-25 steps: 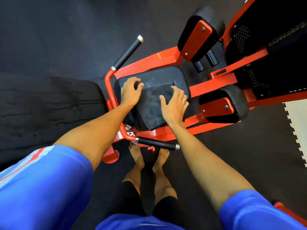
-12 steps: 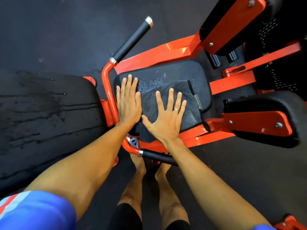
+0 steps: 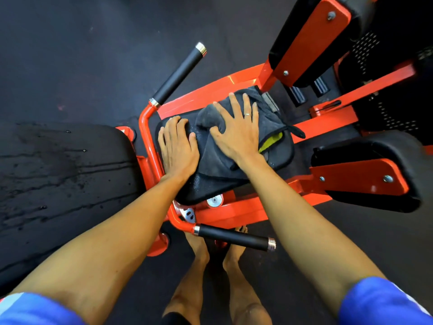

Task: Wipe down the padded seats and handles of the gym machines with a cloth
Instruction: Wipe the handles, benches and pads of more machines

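A dark grey cloth with a yellow-green patch lies bunched on the black padded seat of an orange gym machine. My right hand presses flat on the cloth with fingers spread, at the far part of the seat. My left hand lies flat on the seat's left side, its fingers touching the cloth's edge. Two black foam handles stick out from the orange frame: one far handle and one near handle by my bare feet.
Black pads on orange brackets stand at the upper right and the right. A worn black padded bench lies on the left. Dark rubber flooring surrounds the machine. My bare feet stand just under the near handle.
My right hand has pushed the cloth away from me toward the seat's far end, bunching it and exposing a yellow-green patch. The near part of the seat is now uncovered. My left hand stayed flat.
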`<state>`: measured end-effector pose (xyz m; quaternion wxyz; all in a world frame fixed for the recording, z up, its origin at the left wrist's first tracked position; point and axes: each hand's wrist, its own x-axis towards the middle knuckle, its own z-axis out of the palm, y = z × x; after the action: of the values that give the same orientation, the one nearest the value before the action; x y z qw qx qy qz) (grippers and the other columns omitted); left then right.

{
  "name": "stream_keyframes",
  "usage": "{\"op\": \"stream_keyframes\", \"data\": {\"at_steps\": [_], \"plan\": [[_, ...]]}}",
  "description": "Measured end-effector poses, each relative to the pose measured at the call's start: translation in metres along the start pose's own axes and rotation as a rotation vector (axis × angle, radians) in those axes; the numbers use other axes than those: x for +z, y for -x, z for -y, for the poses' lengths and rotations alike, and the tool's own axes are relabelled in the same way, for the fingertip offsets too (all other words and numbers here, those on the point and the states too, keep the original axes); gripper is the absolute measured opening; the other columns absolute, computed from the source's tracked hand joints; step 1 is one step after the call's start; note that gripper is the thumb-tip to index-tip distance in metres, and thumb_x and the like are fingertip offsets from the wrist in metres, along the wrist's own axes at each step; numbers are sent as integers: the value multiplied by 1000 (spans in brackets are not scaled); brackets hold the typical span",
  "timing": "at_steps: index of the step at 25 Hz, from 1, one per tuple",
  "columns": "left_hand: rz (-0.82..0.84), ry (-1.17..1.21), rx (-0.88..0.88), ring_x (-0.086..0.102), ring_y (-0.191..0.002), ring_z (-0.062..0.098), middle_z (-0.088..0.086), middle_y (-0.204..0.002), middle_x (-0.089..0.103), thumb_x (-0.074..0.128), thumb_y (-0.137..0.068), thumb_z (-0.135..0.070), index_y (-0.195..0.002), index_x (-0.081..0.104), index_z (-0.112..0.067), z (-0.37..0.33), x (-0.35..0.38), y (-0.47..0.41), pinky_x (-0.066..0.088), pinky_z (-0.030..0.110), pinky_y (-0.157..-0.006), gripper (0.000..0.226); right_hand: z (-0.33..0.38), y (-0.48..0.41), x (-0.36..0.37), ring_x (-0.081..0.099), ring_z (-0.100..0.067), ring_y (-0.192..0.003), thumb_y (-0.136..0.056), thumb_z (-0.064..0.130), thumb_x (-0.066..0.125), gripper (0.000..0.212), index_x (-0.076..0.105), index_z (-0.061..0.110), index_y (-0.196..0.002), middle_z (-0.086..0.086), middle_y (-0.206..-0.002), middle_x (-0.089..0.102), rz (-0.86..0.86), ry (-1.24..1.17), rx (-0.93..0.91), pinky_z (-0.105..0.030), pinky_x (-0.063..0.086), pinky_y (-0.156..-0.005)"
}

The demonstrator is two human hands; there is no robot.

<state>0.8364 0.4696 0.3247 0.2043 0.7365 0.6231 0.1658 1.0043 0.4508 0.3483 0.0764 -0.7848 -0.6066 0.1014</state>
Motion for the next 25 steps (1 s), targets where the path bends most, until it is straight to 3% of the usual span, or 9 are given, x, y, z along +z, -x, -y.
{"op": "stream_keyframes", "data": {"at_steps": [3, 6, 11, 13, 15, 18, 21, 25], "plan": [[11, 10, -6, 28, -151, 28, 12, -157, 37, 51, -98, -20, -146, 43, -3, -9, 9, 4, 5, 45, -128, 51, -21, 48, -3, 17, -35, -158, -82, 49, 45, 74, 46, 35, -155, -4, -170, 26, 0, 71, -108, -52, 6, -128], [40, -69, -10, 15, -156, 28, 14, -166, 24, 44, -101, -24, -155, 32, -3, -18, 16, 5, 3, 47, -128, 59, -60, 84, -16, 16, -33, -158, -85, 49, 45, 75, 38, 35, -159, -3, -171, 23, 32, 135, -76, -50, 7, -128], [48, -208, 11, 9, -158, 26, 11, -169, 16, 35, -102, -38, -161, 20, -7, -15, 24, 5, 4, 48, -128, 68, -53, -8, -22, 14, -34, -158, -93, 49, 44, 67, 39, 34, -158, -6, -170, 26, -11, 91, 139, -53, 5, -128], [35, -232, 16, 11, -157, 26, 11, -169, 16, 34, -102, -38, -161, 21, -8, -16, 25, 6, 7, 49, -128, 68, -30, -38, -16, 19, -32, -157, -91, 51, 47, 65, 47, 31, -153, -3, -165, 37, 11, 69, 181, -54, 4, -128], [44, -233, 16, 11, -157, 26, 10, -169, 17, 33, -102, -37, -161, 21, -8, -15, 23, 4, 9, 50, -128, 66, -11, -32, -9, 25, -31, -155, -86, 58, 50, 69, 52, 29, -149, -2, -160, 44, 5, 90, 123, -54, 7, -127], [53, -218, 4, 12, -157, 25, 10, -169, 18, 35, -102, -37, -161, 22, -9, -16, 20, 5, 10, 50, -127, 66, -25, 4, -15, 22, -30, -157, -81, 60, 55, 78, 47, 32, -154, -1, -167, 33, 24, 131, -44, -54, 8, -128], [37, -204, -10, 13, -157, 25, 8, -169, 20, 39, -100, -36, -160, 24, -10, -19, 18, 4, 11, 50, -127, 67, -56, 2, -31, 19, -30, -157, -80, 56, 55, 77, 44, 37, -154, -2, -169, 29, 61, 149, -5, -52, 7, -128], [33, -239, -16, 13, -157, 26, 8, -169, 19, 39, -99, -36, -160, 23, -10, -20, 21, 4, 9, 49, -128, 69, -32, -55, -28, 40, -30, -144, -81, 62, 46, 65, 61, 30, -136, -3, -146, 57, 103, 158, 175, -51, 15, -125]]}}
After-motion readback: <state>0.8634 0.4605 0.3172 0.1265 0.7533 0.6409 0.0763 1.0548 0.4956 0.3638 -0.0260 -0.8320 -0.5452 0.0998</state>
